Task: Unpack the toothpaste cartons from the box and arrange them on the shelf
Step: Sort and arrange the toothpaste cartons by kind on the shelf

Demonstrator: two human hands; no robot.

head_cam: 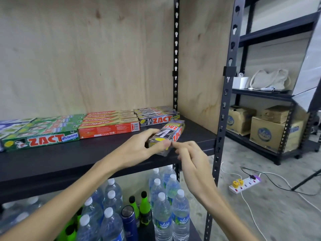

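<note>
Nearest, on the lower shelf, stood clear water bottles (162,211) with blue labels whose writing I could not read, some green bottles (144,206) and a dark flask (129,221) among them. Above these, at the near right edge of the dark shelf (52,164), the left hand (139,146) gripped a shrink-wrapped pack (167,136) of grey cartons, fingers curled over its top and thumb on its near end, probably to steady it. The right hand (189,155) pinched at the wrap on that end with fingertips pressed together, likely to tear the film so the cartons could be set out singly. The pack lay slanted, its red "ZACT" lettering upside down to me. Behind, cartons lay flat in rows by kind, long faces forward, which looked meant to keep the brands readable: green cartons (41,140) marked "ZACT Whitening" on the left, red cartons (109,126) marked "Colgate" in the middle, and grey cartons (158,117) marked "ZACT Smokers" on the right, just beyond the pack. Far right, another rack held brown boxes (267,134) with a blue round logo, unreadable. I saw no opened box near the hands.
</note>
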